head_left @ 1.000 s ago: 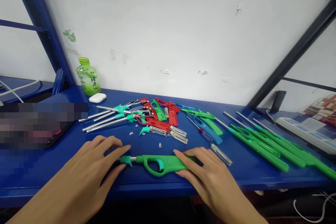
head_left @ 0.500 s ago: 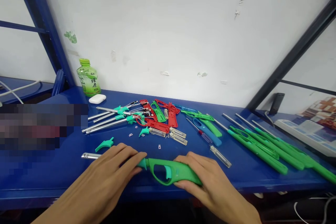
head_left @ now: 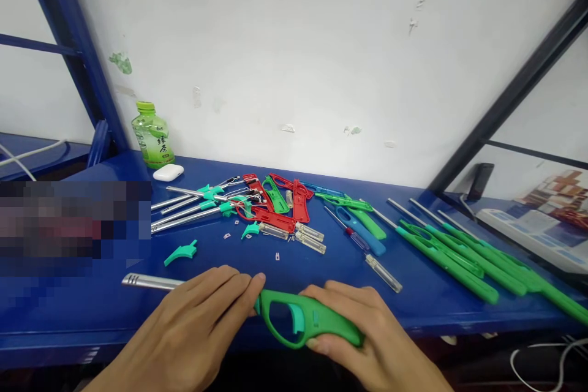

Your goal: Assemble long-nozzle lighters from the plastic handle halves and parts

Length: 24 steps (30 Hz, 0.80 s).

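Observation:
A green long-nosed lighter (head_left: 275, 306) lies across both hands at the table's front edge, its metal tube (head_left: 151, 282) pointing left. My left hand (head_left: 206, 312) is closed round the base of the tube, hiding most of the joint. Wrapped on the handle, my right hand (head_left: 358, 324) has its thumb below and fingers above. A teal trigger (head_left: 297, 318) shows inside the finger loop. Beyond my left hand lies a loose teal trigger piece (head_left: 180, 252). Clear fuel tanks (head_left: 310, 242) rest farther back.
Metal tubes with teal collars (head_left: 186, 218) lie back left, beside red handle shells (head_left: 275, 218). A screwdriver (head_left: 353, 234) lies near a blue handle piece (head_left: 362, 233). Several green lighters (head_left: 452, 263) line the right. A green tea bottle (head_left: 154, 138) and white case (head_left: 168, 173) stand near the wall.
The lighter has come slightly nearer and tilted, its handle end lower on the right. My left hand has shifted right against the handle, and more of the tube shows.

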Motion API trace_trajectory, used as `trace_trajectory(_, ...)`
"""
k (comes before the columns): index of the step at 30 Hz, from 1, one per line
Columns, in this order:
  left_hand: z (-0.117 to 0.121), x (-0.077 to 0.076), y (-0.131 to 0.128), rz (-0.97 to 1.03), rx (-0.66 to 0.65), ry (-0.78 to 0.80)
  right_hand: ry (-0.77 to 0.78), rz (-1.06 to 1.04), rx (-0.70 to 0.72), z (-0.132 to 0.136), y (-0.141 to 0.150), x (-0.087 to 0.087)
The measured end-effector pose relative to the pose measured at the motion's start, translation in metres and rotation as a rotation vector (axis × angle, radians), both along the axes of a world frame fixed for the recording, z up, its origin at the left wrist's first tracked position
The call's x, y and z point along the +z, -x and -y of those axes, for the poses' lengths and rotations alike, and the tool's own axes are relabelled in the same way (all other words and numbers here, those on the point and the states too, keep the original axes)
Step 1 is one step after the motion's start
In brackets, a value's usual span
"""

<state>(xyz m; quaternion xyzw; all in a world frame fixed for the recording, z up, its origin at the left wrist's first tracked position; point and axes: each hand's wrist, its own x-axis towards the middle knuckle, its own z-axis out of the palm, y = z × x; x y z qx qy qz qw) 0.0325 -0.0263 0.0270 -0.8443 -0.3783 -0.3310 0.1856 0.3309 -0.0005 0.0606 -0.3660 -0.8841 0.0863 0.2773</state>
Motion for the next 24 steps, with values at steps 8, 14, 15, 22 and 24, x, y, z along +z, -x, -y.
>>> trace_trajectory(8,-0.002,0.003,-0.004,-0.003,0.016,-0.056,0.125,-0.063,0.068,-0.003,0.002,0.007)
trace_trajectory(14,-0.01,0.013,0.008,-0.034,-0.021,-0.021,-0.249,0.045,-0.004,0.004,0.005,-0.007)
trace_trajectory(15,-0.011,0.015,0.008,-0.04,-0.023,-0.031,-0.268,0.048,0.005,0.004,0.005,-0.007)
trace_trajectory(22,-0.017,0.017,0.013,-0.067,-0.035,-0.09,-0.234,-0.121,0.022,-0.007,0.009,-0.004)
trace_trajectory(24,-0.018,0.012,0.014,-0.057,-0.018,-0.088,-0.18,-0.228,-0.005,-0.01,0.009,-0.005)
